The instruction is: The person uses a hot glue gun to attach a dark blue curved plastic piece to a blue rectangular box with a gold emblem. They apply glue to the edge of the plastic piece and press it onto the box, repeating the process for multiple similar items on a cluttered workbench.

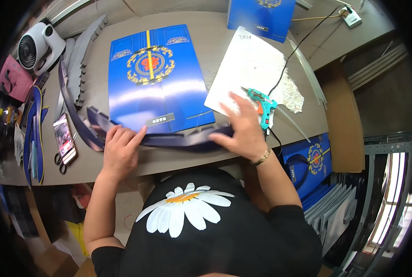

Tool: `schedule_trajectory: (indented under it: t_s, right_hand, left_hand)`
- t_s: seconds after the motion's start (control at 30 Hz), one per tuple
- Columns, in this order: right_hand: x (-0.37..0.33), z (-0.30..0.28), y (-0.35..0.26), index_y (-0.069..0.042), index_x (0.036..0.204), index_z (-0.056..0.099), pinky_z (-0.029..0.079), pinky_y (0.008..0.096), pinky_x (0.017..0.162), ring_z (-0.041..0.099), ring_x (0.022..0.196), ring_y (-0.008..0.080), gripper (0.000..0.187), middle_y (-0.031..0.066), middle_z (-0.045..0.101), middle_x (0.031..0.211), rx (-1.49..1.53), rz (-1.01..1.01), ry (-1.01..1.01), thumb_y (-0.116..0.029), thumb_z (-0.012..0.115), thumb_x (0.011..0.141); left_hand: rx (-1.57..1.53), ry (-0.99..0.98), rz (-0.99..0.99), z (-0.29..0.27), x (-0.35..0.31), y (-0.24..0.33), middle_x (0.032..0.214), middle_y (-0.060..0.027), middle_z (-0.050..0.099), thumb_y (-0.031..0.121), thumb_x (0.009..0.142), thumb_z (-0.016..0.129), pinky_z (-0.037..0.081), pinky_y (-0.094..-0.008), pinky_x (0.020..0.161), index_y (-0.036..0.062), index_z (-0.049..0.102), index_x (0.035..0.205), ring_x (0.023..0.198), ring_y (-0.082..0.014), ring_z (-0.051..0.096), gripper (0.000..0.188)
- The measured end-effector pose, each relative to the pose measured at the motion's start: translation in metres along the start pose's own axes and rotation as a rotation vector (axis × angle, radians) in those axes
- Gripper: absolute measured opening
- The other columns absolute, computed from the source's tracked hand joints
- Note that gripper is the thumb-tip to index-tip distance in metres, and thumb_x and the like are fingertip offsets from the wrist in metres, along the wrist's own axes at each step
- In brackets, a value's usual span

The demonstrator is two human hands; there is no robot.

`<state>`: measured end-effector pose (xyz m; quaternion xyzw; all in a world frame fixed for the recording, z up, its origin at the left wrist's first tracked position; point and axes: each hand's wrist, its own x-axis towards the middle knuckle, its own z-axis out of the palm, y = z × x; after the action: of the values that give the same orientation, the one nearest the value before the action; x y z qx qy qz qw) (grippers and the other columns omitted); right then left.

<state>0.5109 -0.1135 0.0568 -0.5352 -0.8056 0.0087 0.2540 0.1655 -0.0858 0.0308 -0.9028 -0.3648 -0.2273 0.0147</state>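
A flat blue card sheet [157, 78] with a gold and red emblem lies on the brown table [169, 161]. Along its near edge runs a dark navy folded strip [178, 138]. My left hand [120, 150] presses down on the strip's left end, fingers flat and together. Fingers spread, my right hand [243, 129] presses the strip's right end and wears a gold bracelet. A teal glue gun [262, 105] lies just right of my right hand, its black cord running to the far side.
A white sheet [250, 69] with dried glue lies under the glue gun. Left are a phone [63, 137], scissors [60, 161], grey notched card strips [83, 51], a white fan [37, 44]. A blue box [261, 14] stands at the back. Blue bags [310, 161] stack lower right.
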Motion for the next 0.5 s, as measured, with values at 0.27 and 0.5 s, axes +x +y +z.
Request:
schedule_trajectory:
  t_s: [0.27,0.5]
  right_hand:
    - [-0.048,-0.012,0.073,0.002,0.109,0.066,0.052,0.0414,0.081,0.064,0.087,0.0319,0.044,0.0160,0.067,0.095,-0.026,1.022,0.014,-0.027,0.077,0.078]
    - [-0.056,0.019,0.160,0.003,0.104,0.066,0.052,0.0400,0.076,0.068,0.082,0.0297,0.039,0.0179,0.071,0.094,0.369,1.010,0.347,-0.024,0.073,0.078]
  left_hand:
    - [-0.105,-0.064,-0.075,0.026,-0.014,0.005,0.124,-0.0097,0.065,0.001,0.078,0.065,0.039,-0.0476,0.106,0.0065,0.063,0.128,0.116,-0.0270,0.059,0.051]
    - [-0.185,0.013,-0.088,0.028,-0.020,0.016,0.115,-0.0095,0.069,0.003,0.070,0.068,0.045,-0.0455,0.097,0.0045,0.068,0.118,0.109,-0.0278,0.063,0.048]
